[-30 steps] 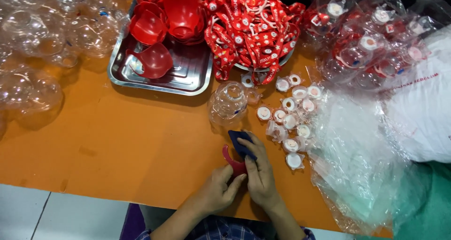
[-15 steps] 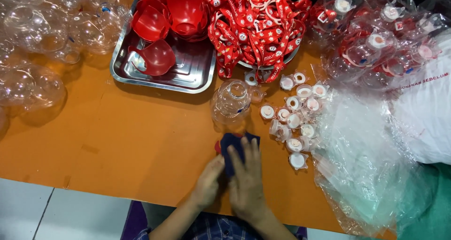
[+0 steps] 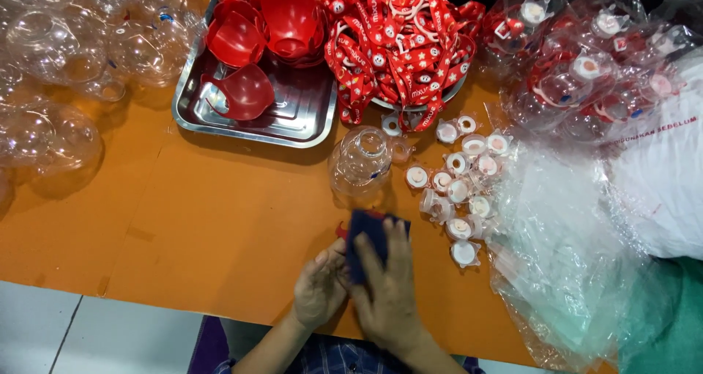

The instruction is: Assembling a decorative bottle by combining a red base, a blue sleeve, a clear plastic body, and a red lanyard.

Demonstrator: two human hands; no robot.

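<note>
While the orange table (image 3: 183,227) carries heaps on every side, both hands work at its near edge: the right hand (image 3: 388,293) lies flat over a dark blue cloth (image 3: 364,231), fingers spread and pressing it down, and the left hand (image 3: 320,286) pinches the cloth's left edge, thumb up. A red piece (image 3: 341,232) peeps out under the cloth; how it is gripped I cannot tell. It looks like light, stiff, slick plastic, best held by its rim through the cloth, which is soft and gives grip. To the right lie crinkly clear bags (image 3: 578,227), slippery and apt to snag. Clear globes (image 3: 66,44) crowd the far left. A steel tray (image 3: 293,121) holds red cups (image 3: 285,15), beside red straps (image 3: 395,44). Just beyond the cloth stands a clear bottle (image 3: 360,165), easily knocked, and small white caps (image 3: 458,191) lie scattered close by.
</note>
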